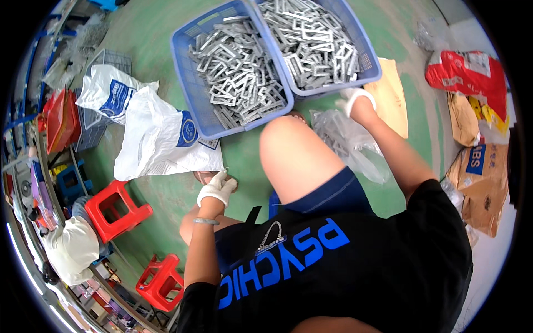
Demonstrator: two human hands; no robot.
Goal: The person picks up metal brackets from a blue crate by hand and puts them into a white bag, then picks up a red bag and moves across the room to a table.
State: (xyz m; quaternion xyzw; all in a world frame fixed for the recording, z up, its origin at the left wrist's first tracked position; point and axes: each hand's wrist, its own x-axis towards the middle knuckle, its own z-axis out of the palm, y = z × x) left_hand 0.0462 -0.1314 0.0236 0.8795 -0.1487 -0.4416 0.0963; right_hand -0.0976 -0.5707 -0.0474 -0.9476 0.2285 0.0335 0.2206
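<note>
My left hand (217, 190), in a white glove, hangs over my foot near the lower edge of a white woven sack (150, 136). Its fingers look apart, and nothing shows between them. My right hand (355, 101), also gloved, is at the near rim of the right blue basket (336, 87); motion smears its fingers, so their grip is unclear. That basket is heaped with small grey rectangular metal frames (316, 36). Beside it, the left blue basket (189, 91) holds a lower heap of the same frames (244, 77). A clear plastic bag with grey pieces (347, 139) lies below my right hand.
A flat tan paper sheet or bag (391, 97) lies right of the baskets. Red stools (117, 211) stand at left, near a person in white (72, 250) at a bench. A red sack (469, 75) and brown paper sacks (480, 188) line the right wall.
</note>
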